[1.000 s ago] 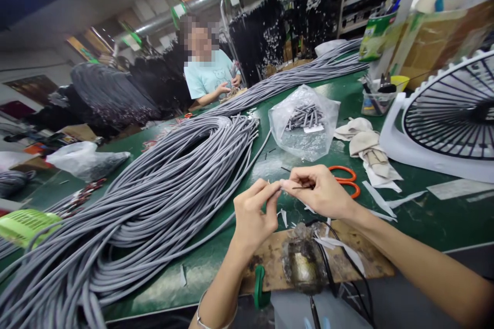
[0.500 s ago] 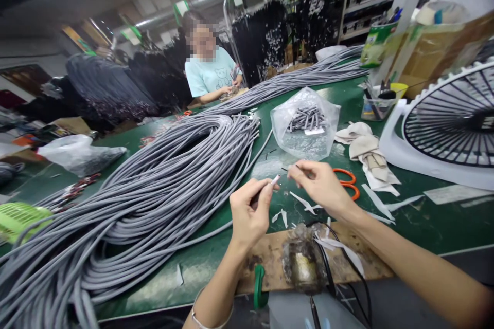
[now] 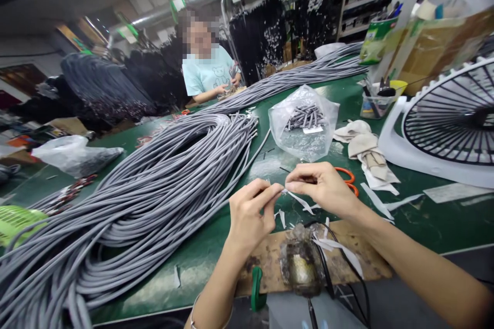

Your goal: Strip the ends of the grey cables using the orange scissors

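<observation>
On the near side of the clear plastic bag (image 3: 295, 145), a cable end (image 3: 284, 190) is pinched between the thumb and fingertips of the left hand (image 3: 250, 213). Only its pale tip shows, pointing away from the left hand toward the right hand (image 3: 328, 191). The rest of its long axis is hidden by the fingers, so its exact slant cannot be told.

The cable end thus sits at the left hand's fingertips, just beside those of the right hand. The right hand's fingers are curled in close to the tip; whether they grip anything cannot be told.

Left of the bag, a broad coil of grey cables (image 3: 165, 180) covers the worktop (image 3: 420, 229). Toward the person from the bag lie a white strip (image 3: 303, 203), just below the fingertips, and a brown board (image 3: 266, 249); orange-handled scissors (image 3: 352, 176) lie to the bag's near right, partly behind the right hand.
</observation>
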A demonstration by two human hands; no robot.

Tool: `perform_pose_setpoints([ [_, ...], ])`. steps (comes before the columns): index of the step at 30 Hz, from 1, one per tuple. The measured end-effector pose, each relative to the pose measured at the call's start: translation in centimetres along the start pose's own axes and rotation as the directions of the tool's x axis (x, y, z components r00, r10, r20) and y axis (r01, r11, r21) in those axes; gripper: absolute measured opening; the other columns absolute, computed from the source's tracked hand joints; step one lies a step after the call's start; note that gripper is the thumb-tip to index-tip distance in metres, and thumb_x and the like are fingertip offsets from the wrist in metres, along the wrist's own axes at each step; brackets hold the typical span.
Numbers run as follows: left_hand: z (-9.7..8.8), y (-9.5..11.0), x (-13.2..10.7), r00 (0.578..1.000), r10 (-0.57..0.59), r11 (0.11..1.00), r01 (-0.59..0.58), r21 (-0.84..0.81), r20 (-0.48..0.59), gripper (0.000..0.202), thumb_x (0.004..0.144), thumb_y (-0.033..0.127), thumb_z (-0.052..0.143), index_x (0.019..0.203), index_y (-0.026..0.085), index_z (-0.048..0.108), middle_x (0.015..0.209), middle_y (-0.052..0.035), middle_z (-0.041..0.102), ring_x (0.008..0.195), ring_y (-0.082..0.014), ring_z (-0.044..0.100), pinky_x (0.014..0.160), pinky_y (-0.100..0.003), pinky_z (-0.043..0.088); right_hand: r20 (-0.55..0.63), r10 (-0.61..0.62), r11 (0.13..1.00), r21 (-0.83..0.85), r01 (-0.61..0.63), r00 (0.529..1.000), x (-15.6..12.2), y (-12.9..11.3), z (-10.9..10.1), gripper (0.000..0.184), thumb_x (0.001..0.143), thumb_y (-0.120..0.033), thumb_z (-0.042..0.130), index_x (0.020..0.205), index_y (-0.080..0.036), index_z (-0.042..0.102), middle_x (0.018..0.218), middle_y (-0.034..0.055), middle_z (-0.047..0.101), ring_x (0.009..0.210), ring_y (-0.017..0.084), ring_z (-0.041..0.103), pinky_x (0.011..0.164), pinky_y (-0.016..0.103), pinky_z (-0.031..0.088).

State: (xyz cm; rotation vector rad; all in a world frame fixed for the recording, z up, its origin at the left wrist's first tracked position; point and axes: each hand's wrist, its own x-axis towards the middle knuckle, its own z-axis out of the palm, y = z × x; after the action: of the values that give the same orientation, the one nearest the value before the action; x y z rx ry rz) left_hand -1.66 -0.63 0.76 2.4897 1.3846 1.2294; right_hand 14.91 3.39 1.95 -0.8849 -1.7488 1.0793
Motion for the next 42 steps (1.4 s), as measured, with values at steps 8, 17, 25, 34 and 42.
perform_pose_setpoints([
  [8, -0.4, 0.6, 0.2, 0.984, -0.176, 0.939, 0.169, -0.301, 0.001, 0.016, 0.084, 0.018, 0.050, 0.085, 0.016, 0.066, 0.078, -0.0041, 0.058, 0.062, -0.0109, 0.051, 0.059, -0.022, 0.040, 0.173, 0.259, 0.883, 0.356, -0.306, 0.950, 0.3, -0.1, 0.5, 0.018, 0.068, -0.031, 0.059, 0.064, -0.014, 0.057, 0.046, -0.0070, 0.036, 0.038, 0.004, 0.023, 0.036, 0.019, 0.016],
  [17, -0.6, 0.7, 0.2, 0.951, -0.307, 0.870, 0.289, -0.399, 0.018, 0.022, 0.086, 0.023, 0.047, 0.079, 0.013, 0.065, 0.057, 0.0011, 0.049, 0.047, -0.0073, 0.036, 0.044, -0.020, 0.028, -0.185, -0.400, 0.890, -0.314, 0.331, 0.898, -0.9, -0.3, 0.6, 0.019, 0.079, -0.022, 0.058, 0.096, -0.018, 0.065, 0.069, 0.0002, 0.058, 0.059, 0.009, 0.049, 0.057, 0.022, 0.038],
  [25, -0.5, 0.4, 0.0, 0.997, -0.006, 0.997, 0.011, -0.070, 0.078, 0.019, 0.082, 0.011, 0.049, 0.092, 0.016, 0.065, 0.079, -0.0056, 0.063, 0.069, -0.0132, 0.056, 0.063, -0.023, 0.043, -0.021, -0.278, 0.871, -0.428, 0.242, 0.960, -0.8, 0.0, 0.1, 0.013, 0.078, -0.019, 0.053, 0.070, -0.015, 0.063, 0.064, 0.0012, 0.057, 0.057, 0.010, 0.049, 0.054, 0.023, 0.035],
  [34, 0.9, 0.0, 0.2, 0.853, -0.518, 0.715, 0.471, -0.517, 0.061, 0.021, 0.081, 0.028, 0.054, 0.086, 0.013, 0.068, 0.064, -0.0026, 0.064, 0.048, -0.0095, 0.050, 0.045, -0.019, 0.038, -0.114, -0.119, 0.991, -0.077, 0.111, 0.986, -0.5, 0.4, 1.6, 0.019, 0.081, -0.027, 0.050, 0.070, -0.013, 0.058, 0.055, -0.0014, 0.050, 0.047, 0.007, 0.041, 0.043, 0.020, 0.030],
  [42, -0.2, -0.4, 0.6, 0.856, -0.330, 0.687, 0.507, -0.522, 0.397, 0.023, 0.078, 0.027, 0.058, 0.096, 0.016, 0.069, 0.074, -0.0049, 0.064, 0.066, -0.0123, 0.053, 0.060, -0.022, 0.042, -0.131, -0.007, 0.995, -0.101, -0.007, 0.991, 0.1, 1.4, 0.7, 0.018, 0.079, -0.028, 0.051, 0.069, -0.014, 0.056, 0.053, -0.0019, 0.049, 0.046, 0.008, 0.042, 0.044, 0.020, 0.033],
])
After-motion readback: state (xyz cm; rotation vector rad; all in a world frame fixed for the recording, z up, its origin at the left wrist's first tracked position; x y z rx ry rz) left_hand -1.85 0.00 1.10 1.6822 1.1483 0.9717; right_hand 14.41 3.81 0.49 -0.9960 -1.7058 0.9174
